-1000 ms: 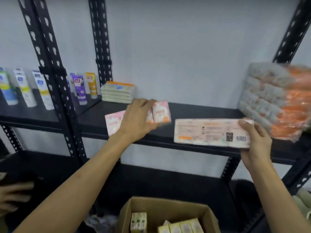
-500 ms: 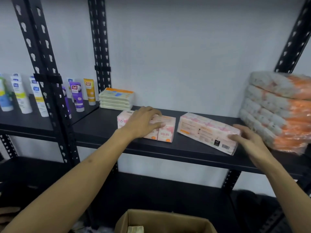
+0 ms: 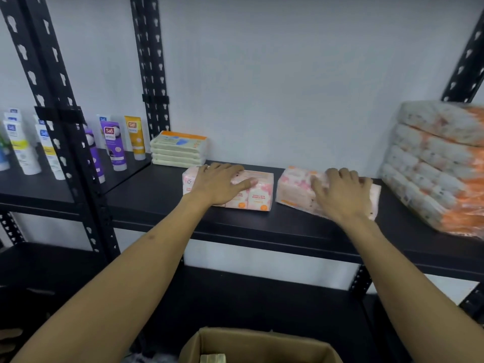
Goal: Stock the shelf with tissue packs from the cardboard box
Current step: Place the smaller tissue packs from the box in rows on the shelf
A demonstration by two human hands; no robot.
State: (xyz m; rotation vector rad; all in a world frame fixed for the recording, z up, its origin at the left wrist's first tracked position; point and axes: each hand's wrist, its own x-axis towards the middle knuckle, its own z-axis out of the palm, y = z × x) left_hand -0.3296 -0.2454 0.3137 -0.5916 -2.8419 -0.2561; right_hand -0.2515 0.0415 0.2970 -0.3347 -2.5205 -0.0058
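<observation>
Two pink tissue packs lie side by side on the black shelf (image 3: 157, 200). My left hand (image 3: 222, 186) lies over the left tissue pack (image 3: 259, 197), fingers across its top and thumb along the front edge. My right hand (image 3: 340, 192) covers the right tissue pack (image 3: 292, 189), which sits slightly angled, with fingers curled over its back edge. Both packs rest on the shelf board. The open cardboard box (image 3: 251, 341) stands below at the bottom edge, and a few packs (image 3: 212, 358) show inside it.
A stack of pale green flat packs (image 3: 178, 149) sits at the shelf's back left. A tall pile of orange-and-white wrapped packs (image 3: 440, 163) fills the right end. Tubes (image 3: 115, 145) stand on the neighbouring shelf to the left. Another person's hand (image 3: 7, 339) shows at the lower left.
Both packs went from held in the air to lying on the shelf. My right hand slid from the pack's right end onto its top. The left hand stayed on its pack.
</observation>
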